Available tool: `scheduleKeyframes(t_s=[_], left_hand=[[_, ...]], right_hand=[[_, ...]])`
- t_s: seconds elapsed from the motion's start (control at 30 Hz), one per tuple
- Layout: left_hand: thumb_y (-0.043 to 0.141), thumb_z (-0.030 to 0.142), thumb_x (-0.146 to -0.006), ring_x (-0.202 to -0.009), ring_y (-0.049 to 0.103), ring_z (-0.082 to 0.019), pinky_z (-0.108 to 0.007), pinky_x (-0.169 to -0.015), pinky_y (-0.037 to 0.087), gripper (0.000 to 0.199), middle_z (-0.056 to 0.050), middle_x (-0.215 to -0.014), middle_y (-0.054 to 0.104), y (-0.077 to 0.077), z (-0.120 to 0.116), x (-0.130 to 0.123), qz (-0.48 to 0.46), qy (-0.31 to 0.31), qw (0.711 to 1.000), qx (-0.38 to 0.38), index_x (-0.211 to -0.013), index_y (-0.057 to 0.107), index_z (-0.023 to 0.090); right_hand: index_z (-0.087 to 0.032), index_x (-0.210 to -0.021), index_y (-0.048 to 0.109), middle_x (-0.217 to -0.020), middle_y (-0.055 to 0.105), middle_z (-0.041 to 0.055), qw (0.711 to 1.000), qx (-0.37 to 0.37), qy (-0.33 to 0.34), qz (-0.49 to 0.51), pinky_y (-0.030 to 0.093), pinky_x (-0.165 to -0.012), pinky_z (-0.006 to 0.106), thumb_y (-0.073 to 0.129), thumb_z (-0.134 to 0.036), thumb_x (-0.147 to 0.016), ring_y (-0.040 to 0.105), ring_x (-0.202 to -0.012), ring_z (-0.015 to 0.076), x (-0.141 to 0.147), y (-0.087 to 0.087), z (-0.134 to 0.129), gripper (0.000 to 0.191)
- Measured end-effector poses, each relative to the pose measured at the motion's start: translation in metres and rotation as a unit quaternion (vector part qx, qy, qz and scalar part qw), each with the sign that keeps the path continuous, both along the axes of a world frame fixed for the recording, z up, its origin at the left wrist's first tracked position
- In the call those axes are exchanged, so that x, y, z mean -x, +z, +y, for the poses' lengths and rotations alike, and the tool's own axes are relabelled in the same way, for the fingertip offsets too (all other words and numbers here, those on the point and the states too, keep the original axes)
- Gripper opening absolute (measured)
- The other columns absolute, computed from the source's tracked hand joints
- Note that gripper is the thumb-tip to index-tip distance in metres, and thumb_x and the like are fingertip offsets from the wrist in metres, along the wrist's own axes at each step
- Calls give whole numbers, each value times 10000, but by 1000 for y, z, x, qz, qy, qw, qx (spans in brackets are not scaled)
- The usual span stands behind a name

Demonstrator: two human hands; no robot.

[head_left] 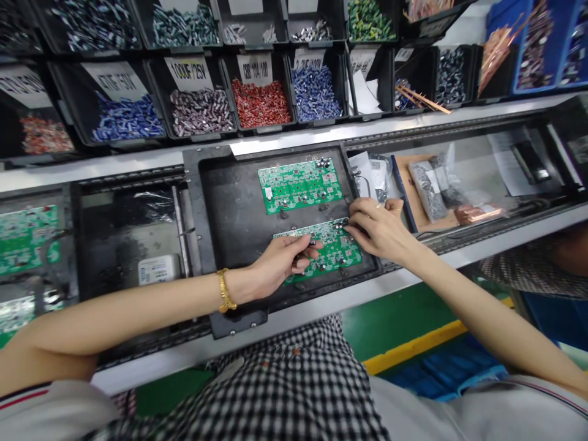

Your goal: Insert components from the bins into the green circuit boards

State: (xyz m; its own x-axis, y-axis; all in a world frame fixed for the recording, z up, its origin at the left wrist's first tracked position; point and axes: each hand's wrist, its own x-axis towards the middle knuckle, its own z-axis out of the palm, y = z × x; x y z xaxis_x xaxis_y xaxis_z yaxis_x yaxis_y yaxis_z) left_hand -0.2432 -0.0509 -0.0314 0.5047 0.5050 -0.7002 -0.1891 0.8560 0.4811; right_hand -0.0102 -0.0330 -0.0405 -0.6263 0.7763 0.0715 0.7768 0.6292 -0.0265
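Note:
Two green circuit boards lie in a black carrier tray [229,226], one behind the other. My left hand [282,263] is over the left part of the near board [342,251], its thumb and fingers closed round a small dark capacitor [313,243]; anything deeper in the palm is hidden. At the near board's upper right corner, my right hand [381,233] has its fingertips pinched against small black capacitors [340,224]. Its fingers partly cover that corner. The far board [301,187] carries several black capacitors [323,163] at its upper right and a few along its lower edge.
Black bins of blue capacitors [316,92], red parts [261,103] and other components line the back. The tray sits on a conveyor with metal rails [294,131]. Right of it, bagged parts [427,190] lie in a cardboard box [408,177]. Another carrier with green boards [30,239] stands left.

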Motion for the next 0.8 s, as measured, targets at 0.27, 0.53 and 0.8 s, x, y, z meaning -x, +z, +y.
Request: scheduleKeyframes(t_s=[0.27, 0.53, 0.8], left_hand=[[484, 292, -895, -507, 371, -34, -164, -488, 272, 287, -14, -668, 491, 8, -8, 0, -14, -7, 999, -34, -727, 562, 73], [515, 593, -767, -483, 264, -75, -191, -465, 208, 474, 41, -589, 362, 39, -60, 101, 170, -113, 970, -134, -960, 600, 168], [426, 515, -819, -572, 492, -160, -198, -510, 280, 378, 8, -506, 476, 37, -106, 216, 584, -117, 743, -307, -904, 648, 221]], right_hand=[[-178, -871, 567, -1003, 646, 65, 987, 54, -74, 135, 234, -748, 355, 549, -326, -847, 589, -928, 207, 40, 30, -21, 151], [-172, -844, 554, -873, 657, 18, 977, 159, 34, 139, 188, -709, 316, 500, -221, -851, 577, -794, 154, 96, 29, -30, 73], [-152, -872, 569, -949, 630, 59, 979, 168, 99, 58, 180, -706, 321, 432, -182, -879, 558, -863, 175, 105, 10, -30, 141]])
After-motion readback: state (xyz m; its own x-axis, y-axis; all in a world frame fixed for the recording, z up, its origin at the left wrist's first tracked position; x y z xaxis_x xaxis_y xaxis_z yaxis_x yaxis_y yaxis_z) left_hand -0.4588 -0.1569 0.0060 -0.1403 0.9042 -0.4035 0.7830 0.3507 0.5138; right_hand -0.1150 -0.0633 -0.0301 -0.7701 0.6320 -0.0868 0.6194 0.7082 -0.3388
